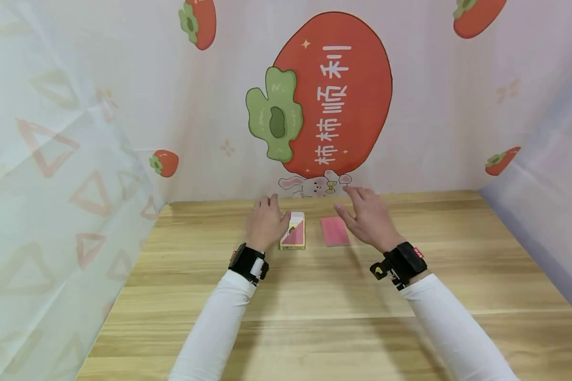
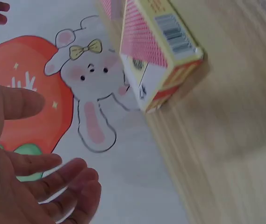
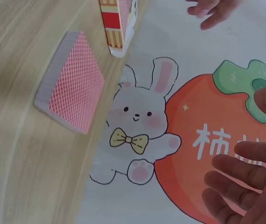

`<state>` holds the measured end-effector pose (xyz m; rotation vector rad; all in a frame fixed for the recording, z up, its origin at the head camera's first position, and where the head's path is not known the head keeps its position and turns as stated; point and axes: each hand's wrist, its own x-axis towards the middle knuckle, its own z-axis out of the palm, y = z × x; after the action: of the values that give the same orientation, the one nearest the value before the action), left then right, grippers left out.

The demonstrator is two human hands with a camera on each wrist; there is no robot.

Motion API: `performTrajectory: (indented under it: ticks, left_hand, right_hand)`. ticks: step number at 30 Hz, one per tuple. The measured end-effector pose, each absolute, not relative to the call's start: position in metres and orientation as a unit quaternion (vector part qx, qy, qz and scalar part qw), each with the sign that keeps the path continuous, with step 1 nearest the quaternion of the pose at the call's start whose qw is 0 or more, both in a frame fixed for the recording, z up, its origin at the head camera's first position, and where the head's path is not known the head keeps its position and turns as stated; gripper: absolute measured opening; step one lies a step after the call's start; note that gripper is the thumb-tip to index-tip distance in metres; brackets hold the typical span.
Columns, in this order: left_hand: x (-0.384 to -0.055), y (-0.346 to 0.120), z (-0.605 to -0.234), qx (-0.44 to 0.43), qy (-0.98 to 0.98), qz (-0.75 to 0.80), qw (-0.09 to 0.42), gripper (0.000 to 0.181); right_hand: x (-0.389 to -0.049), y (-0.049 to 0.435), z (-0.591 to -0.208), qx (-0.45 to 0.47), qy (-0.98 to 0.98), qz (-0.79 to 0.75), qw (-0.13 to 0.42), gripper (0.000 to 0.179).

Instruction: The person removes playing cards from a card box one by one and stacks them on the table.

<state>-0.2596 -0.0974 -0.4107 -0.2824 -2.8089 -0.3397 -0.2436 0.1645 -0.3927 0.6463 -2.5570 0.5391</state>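
A playing card box (image 1: pixel 293 235), yellow and white with a red-patterned panel, lies on the wooden table. To its right is a squared deck of playing cards (image 1: pixel 335 232), red patterned backs up. My left hand (image 1: pixel 266 225) hovers by the box's left side, its thumb over the box edge in the head view; the left wrist view shows the fingers apart from the box (image 2: pixel 163 51). My right hand (image 1: pixel 373 219) is held above and right of the deck, fingers spread. In the right wrist view the deck (image 3: pixel 74 81) stands clear of that hand, which holds nothing.
The wooden table (image 1: pixel 305 338) ends at a hanging white cloth (image 1: pixel 209 116) printed with persimmons and a rabbit. More cloth hangs along the left and right sides. Each wrist wears a black strapped camera, the left one (image 1: pixel 249 263) near the box.
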Motion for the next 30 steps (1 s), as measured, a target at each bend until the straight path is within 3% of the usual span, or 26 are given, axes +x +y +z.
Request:
performTrajectory:
  ticks: [7, 13, 19, 24, 30]
  left_hand:
    - [-0.257, -0.079, -0.428, -0.014, -0.986, -0.143, 0.087, 0.055]
    - [-0.259, -0.063, -0.436, 0.041, -0.99, -0.135, 0.023, 0.088]
    - [-0.261, -0.049, -0.443, 0.072, -0.992, -0.096, -0.034, 0.1]
    - [-0.261, -0.043, -0.446, 0.087, -0.993, -0.069, -0.051, 0.102]
    - [-0.264, -0.039, -0.45, 0.096, -0.991, -0.068, -0.061, 0.09]
  right_hand:
    - [-0.242, 0.154, -0.4, 0.205, -0.931, 0.243, 0.179, 0.05]
    - [-0.242, 0.148, -0.401, 0.183, -0.92, 0.321, 0.128, 0.045]
    - [-0.242, 0.144, -0.406, 0.167, -0.904, 0.384, 0.09, 0.04]
    - [-0.241, 0.142, -0.408, 0.167, -0.898, 0.401, 0.074, 0.04]
    - [-0.238, 0.143, -0.409, 0.163, -0.9, 0.4, 0.059, 0.04]
